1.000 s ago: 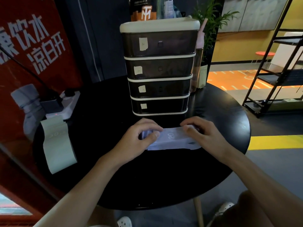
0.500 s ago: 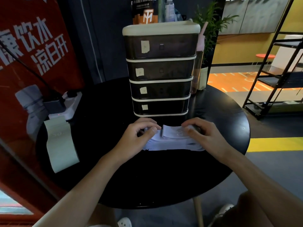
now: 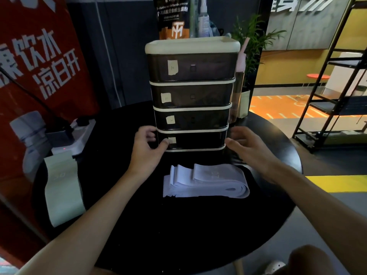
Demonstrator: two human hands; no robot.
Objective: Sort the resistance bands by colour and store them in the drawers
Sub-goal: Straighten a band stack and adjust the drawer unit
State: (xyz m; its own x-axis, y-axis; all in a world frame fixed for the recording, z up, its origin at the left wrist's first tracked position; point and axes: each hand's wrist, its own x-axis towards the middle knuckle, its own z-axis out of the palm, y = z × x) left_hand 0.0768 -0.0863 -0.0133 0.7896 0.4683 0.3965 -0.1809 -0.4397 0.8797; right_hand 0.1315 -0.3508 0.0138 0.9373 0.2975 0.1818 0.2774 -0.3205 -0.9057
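A folded stack of pale lilac resistance bands (image 3: 206, 181) lies on the round black table (image 3: 178, 235), with no hand on it. Behind it stands a four-drawer unit (image 3: 190, 76) with dark fronts, paper labels and all drawers closed. My left hand (image 3: 146, 149) is at the left corner of the bottom drawer (image 3: 195, 140), thumb on its front near the label and fingers curled round its side. Beside the drawer's right end, my right hand (image 3: 246, 149) has loose, spread fingers; whether they touch it is unclear. A pale green band (image 3: 61, 187) lies at the table's left edge.
A white power strip (image 3: 75, 139) with a plugged cable sits at the table's back left. A tall bottle (image 3: 239, 84) and a potted plant (image 3: 250, 46) stand right behind the drawer unit. A red banner is on the left, a black shelf rack (image 3: 333, 86) on the right.
Both hands have let go of the lilac bands and moved forward to the two ends of the bottom drawer. The folded stack now lies free on the table.
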